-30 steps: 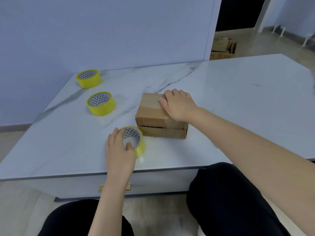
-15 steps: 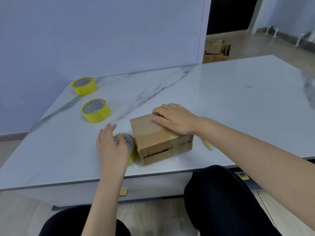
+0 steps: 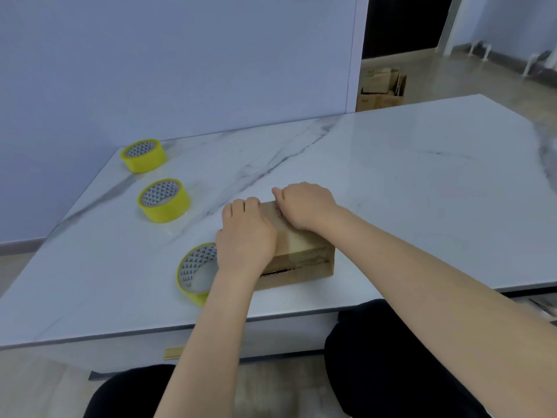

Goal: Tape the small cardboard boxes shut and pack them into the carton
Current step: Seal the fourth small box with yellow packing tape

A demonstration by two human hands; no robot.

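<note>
While left hand (image 3: 245,236) and right hand (image 3: 306,206) clamp side by side over the box (image 3: 301,250) at lower centre, it looks light, crushable, so I'd grip the stiff edges.

Bare forearms (image 3: 422,285), seemingly black trousers (image 3: 391,366)

Head camera looks forward and down, close over the table (image 3: 422,191).

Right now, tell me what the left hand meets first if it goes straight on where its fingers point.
Nothing close: beyond the left hand on the small cardboard box lies bare tabletop, then probably the wall; the tape rolls sit off to its left.
</note>
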